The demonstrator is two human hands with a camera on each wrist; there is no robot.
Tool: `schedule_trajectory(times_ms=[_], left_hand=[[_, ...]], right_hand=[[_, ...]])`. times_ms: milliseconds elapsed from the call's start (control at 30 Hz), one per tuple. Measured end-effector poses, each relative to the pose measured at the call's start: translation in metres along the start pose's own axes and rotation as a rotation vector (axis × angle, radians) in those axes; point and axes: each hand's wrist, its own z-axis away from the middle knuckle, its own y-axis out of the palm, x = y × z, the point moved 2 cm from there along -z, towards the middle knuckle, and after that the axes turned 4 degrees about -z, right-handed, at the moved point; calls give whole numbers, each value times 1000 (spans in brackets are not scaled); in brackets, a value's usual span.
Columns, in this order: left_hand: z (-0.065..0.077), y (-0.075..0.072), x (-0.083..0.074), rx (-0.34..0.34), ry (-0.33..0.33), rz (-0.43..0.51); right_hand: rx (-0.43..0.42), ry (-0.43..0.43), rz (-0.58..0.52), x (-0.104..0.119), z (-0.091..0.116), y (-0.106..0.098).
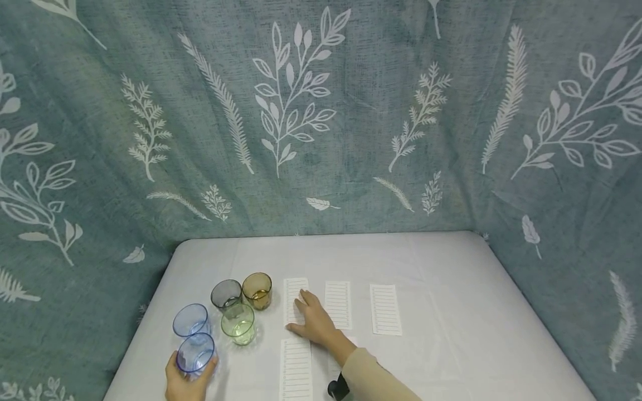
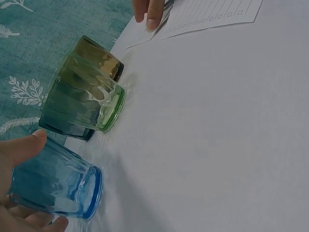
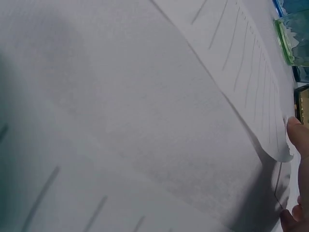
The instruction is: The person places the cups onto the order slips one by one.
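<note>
My left hand [image 1: 184,384] grips a blue drinking glass [image 1: 196,352] at the near left of the table, thumb on one side and fingers round the other. Just behind it stands a second blue glass [image 1: 190,319]. A green glass [image 1: 238,324], a grey glass [image 1: 226,294] and an amber glass [image 1: 258,291] stand close together to the right. Fingers spread, my right hand [image 1: 316,322] touches a lined paper slip [image 1: 295,287] in the back row. In the right wrist view, the thumb [image 3: 297,133] lies by the curled end of a slip [image 3: 251,96].
Two more lined slips, a middle one [image 1: 338,303] and a right one [image 1: 385,309], lie in the back row. Nearer lies another slip [image 1: 296,370], with one partly hidden under my right forearm. A white cloth covers the table [image 1: 451,345]; leaf-patterned curtains [image 1: 351,167] surround it.
</note>
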Motion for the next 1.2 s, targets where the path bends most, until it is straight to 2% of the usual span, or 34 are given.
schedule_trajectory(times_ms=[133,267,433,567,700,800,1000,1100,1200], left_hand=[[1,0,0,17,-5,7],[-1,-1,4,38,-14,24],[-2,0,8,73,-53,117],[0,-1,6,89,-90,137],[1,-5,1,66,-83,145],[3,-11,-7,33,-46,179],[10,-21,-32,-40,17,169],[13,-23,-46,-15,46,174],[15,-23,-57,50,90,185]], right_hand=[[-16,25,-22,-2,2,-2],[29,23,-13,-5,3,-3],[74,17,-3,-6,6,-4],[49,8,-5,-7,10,-3],[2,-12,18,-8,13,-2],[-21,-22,35,-10,14,-2],[-21,-18,64,-11,15,-2],[-25,-9,79,-11,15,-3],[-35,-6,86,-11,15,-3]])
